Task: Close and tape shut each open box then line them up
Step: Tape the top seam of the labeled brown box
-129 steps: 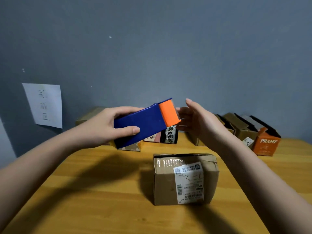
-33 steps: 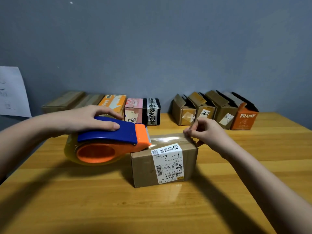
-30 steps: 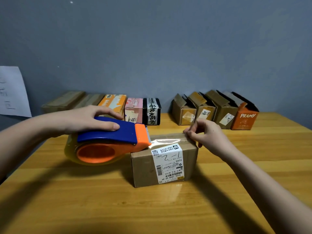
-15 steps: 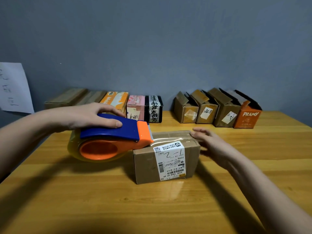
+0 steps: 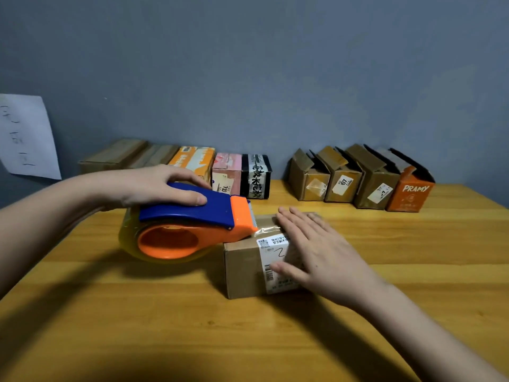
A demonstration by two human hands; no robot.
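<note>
Box: mid-table, tape across its top.
My right hand: fingers straight, flat on the box top, thumb down its front.
My left hand: curled over the dispenser at the box's 9 o'clock, its blade touching the top edge.

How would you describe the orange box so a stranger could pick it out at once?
Look along the grey wall at the back of the wooden table, to the right-hand group of four open boxes. The orange box is at its far right end. Its neighbours are plain brown; it alone is orange, with PRAMY in white.
</note>
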